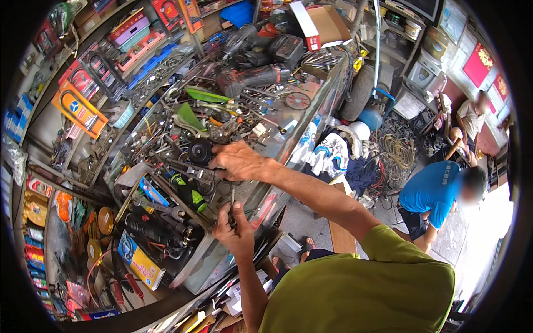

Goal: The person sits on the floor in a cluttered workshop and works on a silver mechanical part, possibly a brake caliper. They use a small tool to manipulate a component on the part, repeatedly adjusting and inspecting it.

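My right hand reaches into the cluttered tools on the glass counter, fingers curled over metal pieces beside a round black part; what it grips is unclear. Below it, my left hand pinches a thin metal rod that points upward. Near both hands lie an adjustable-type metal tool and a black-and-green tool. To the left sits an open tray with wrenches, dark cylinders and a yellow box.
Dark power tools and an open carton top the counter. Left are shelves of boxed goods. Right are a tire, cloths, coiled hoses, a bent-over person in blue and a seated person.
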The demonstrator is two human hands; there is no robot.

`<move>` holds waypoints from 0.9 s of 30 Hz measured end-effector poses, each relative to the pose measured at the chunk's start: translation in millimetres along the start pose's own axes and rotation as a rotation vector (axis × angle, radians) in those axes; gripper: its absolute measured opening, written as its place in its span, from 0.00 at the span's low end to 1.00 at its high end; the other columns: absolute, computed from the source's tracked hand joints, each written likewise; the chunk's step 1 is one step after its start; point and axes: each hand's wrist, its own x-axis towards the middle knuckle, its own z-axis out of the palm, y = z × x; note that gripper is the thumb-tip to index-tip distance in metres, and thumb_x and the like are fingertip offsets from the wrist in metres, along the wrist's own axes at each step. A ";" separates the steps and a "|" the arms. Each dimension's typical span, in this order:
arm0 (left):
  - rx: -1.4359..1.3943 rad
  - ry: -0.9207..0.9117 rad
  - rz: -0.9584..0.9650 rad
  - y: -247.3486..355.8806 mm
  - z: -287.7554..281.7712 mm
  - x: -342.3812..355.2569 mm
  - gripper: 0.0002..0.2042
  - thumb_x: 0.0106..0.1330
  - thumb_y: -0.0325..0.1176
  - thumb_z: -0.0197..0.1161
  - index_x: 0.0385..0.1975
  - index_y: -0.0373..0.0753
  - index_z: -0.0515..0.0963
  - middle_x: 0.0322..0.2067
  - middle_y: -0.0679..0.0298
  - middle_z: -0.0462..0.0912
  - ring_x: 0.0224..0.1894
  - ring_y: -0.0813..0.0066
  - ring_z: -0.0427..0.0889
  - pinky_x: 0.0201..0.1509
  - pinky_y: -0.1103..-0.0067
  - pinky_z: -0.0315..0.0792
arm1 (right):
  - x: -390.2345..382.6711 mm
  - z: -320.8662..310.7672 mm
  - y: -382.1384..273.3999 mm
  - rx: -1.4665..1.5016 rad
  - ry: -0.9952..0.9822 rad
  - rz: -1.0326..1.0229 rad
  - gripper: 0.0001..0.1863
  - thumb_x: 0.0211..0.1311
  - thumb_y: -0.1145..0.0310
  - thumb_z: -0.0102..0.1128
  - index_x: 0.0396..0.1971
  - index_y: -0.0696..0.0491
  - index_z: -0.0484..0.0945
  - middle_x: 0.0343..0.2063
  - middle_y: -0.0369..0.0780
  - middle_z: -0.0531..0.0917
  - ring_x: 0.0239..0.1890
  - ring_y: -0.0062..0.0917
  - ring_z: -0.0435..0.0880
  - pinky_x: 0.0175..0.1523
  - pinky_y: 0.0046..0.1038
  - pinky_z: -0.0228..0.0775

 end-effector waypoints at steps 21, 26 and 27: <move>0.072 0.005 0.017 4.4 5.2 7.5 0.09 0.64 0.30 0.63 0.32 0.28 0.78 0.15 0.62 0.73 0.16 0.80 0.68 0.19 0.80 0.63 | -32.5 -49.3 -2.3 -0.160 0.490 0.556 0.16 0.56 0.62 0.64 0.41 0.57 0.80 0.33 0.43 0.79 0.46 0.41 0.79 0.45 0.38 0.72; 0.099 0.009 0.024 1.7 9.2 8.4 0.10 0.65 0.31 0.63 0.32 0.27 0.78 0.16 0.59 0.75 0.16 0.77 0.69 0.19 0.79 0.64 | -40.9 -15.7 28.0 -0.257 0.424 0.625 0.25 0.61 0.62 0.58 0.54 0.63 0.69 0.53 0.52 0.73 0.62 0.46 0.66 0.67 0.45 0.53; 0.106 0.011 0.015 0.2 9.1 7.3 0.10 0.65 0.31 0.63 0.32 0.27 0.78 0.16 0.59 0.75 0.16 0.77 0.69 0.20 0.78 0.64 | -39.1 -9.1 24.8 -0.239 0.417 0.607 0.27 0.61 0.62 0.58 0.55 0.63 0.68 0.56 0.53 0.71 0.63 0.47 0.64 0.68 0.44 0.51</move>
